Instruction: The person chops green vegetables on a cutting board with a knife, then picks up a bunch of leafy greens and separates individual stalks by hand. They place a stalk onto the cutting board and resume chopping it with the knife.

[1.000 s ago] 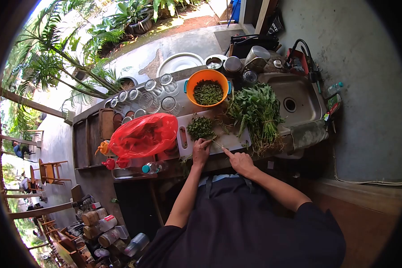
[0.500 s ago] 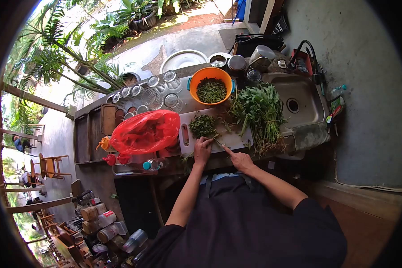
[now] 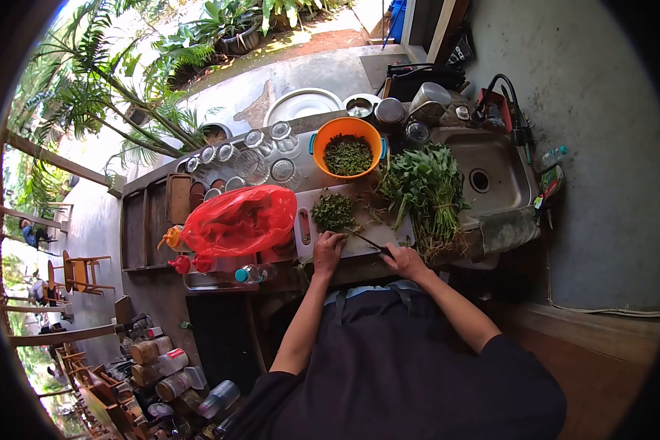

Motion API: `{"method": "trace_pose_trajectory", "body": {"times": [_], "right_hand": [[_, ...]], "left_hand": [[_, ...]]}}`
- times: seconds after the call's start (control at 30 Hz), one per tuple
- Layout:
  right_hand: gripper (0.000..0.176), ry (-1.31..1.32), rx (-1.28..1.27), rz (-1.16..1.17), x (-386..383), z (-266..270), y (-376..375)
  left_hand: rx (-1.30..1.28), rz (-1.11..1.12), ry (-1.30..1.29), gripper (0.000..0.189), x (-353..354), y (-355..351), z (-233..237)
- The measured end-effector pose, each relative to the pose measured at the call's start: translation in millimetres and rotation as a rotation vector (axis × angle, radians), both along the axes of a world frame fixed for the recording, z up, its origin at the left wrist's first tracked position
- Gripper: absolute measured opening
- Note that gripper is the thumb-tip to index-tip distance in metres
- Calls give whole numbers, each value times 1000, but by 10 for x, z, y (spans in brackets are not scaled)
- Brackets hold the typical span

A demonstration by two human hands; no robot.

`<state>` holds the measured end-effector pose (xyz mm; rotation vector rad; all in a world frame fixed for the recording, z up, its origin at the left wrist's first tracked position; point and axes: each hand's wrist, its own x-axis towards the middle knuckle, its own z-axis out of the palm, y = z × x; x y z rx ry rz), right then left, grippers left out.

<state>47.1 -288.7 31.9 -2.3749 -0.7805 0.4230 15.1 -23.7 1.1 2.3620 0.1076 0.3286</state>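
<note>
My right hand (image 3: 408,262) is wrapped round the dark handle of a knife (image 3: 364,240), whose blade points left over the white cutting board (image 3: 392,233). Near the board's front edge, my left hand (image 3: 329,251) has its fingers curled together; whatever they hold, if anything, is hidden. Just beyond it lies a heap of chopped greens (image 3: 334,212). A large bunch of leafy greens (image 3: 424,183) with long stems and roots covers the board's right side. Behind the board stands an orange bowl (image 3: 330,129) with cut leaves inside.
Left of the board sits an open red plastic bag (image 3: 239,220), with a bottle (image 3: 251,273) in front. Several glass jars (image 3: 284,171) stand behind it. To the right is a metal sink (image 3: 502,158) with a cloth (image 3: 510,230) on its front edge.
My right hand has moved slightly right and down with the knife, drawing the blade away from my left hand. The left hand stays nearly in place beside the chopped heap.
</note>
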Motion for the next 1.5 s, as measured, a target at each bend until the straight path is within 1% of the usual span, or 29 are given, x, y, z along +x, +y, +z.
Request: {"method": "trace_pose_trajectory", "body": {"times": [0.07,0.1,0.17,0.2,0.27,0.3,0.37,0.47,0.5,0.57,0.6,0.67,0.7,0.77,0.83,0.9,0.93,1.0,1.03,1.1,1.13,1.2,1.23,1.3,1.33,1.4,1.43,1.5], "right_hand": [[23,-168,39,-67,121,-9,107],[23,-167,39,-65,192,-25,170],[23,-255,157,-121,360,-35,326],[23,-254,158,-118,425,-12,391],[22,-182,88,-65,544,44,491],[22,-182,89,-63,596,-2,509],[22,-251,-7,6,673,-96,560],[21,-295,30,39,725,-176,532],[21,-295,30,43,721,-117,531],[18,-263,94,-99,704,9,495],[18,-262,91,-98,719,62,465],[14,-263,11,-209,805,167,423],[14,-262,10,-214,860,142,424],[14,-352,19,-275,986,86,490],[15,-398,11,-277,1069,-4,545],[16,-360,-106,-268,1105,-53,579],[16,-362,-104,-267,1095,-54,579],[23,-406,-6,-307,1001,-30,550],[23,-406,-9,-307,953,1,521],[27,-395,48,-293,844,96,448],[27,-394,47,-295,764,177,431],[25,-312,160,-242,577,338,396],[25,-313,160,-244,486,376,359],[24,-94,37,-186,287,421,266],[24,-89,36,-189,193,371,213],[24,30,18,-131,30,273,140],[24,34,18,-132,-49,225,124],[21,-47,-21,-102,-175,178,114]], "left_hand": [[1,0,-5,15,-17,19,-18],[2,-1,-9,15,-28,32,-39],[6,0,-14,14,-41,72,-57],[9,-4,-17,14,-49,88,-76],[1,-13,-18,14,-59,116,-113],[-7,-24,-18,14,-62,123,-98],[-4,-25,-22,14,-72,123,-72],[-10,-26,-14,14,-79,108,-32],[-15,-24,-4,14,-78,115,-41],[-14,-24,-9,14,-66,133,-58],[-15,-30,-12,14,-66,122,-64],[-32,-36,-8,14,-49,97,-74],[-43,-41,-5,14,-38,92,-65],[-28,-53,-13,15,-6,57,-44],[-13,-64,-21,15,29,17,-31],[23,-65,-53,15,64,-6,-12],[25,-64,-55,15,85,-7,2],[44,-89,-80,15,109,-14,22],[41,-89,-80,15,123,-28,27],[115,-100,-88,16,162,-54,34],[114,-102,-87,16,169,-52,17],[105,-132,-56,19,183,-47,-9],[105,-134,-56,19,178,-51,9],[100,-129,-44,23,130,-66,35],[100,-132,-40,23,102,-69,8],[80,-96,-51,26,49,-72,-21],[80,-97,-47,26,24,-69,-20],[59,-92,-21,28,-31,-61,-17]]}}
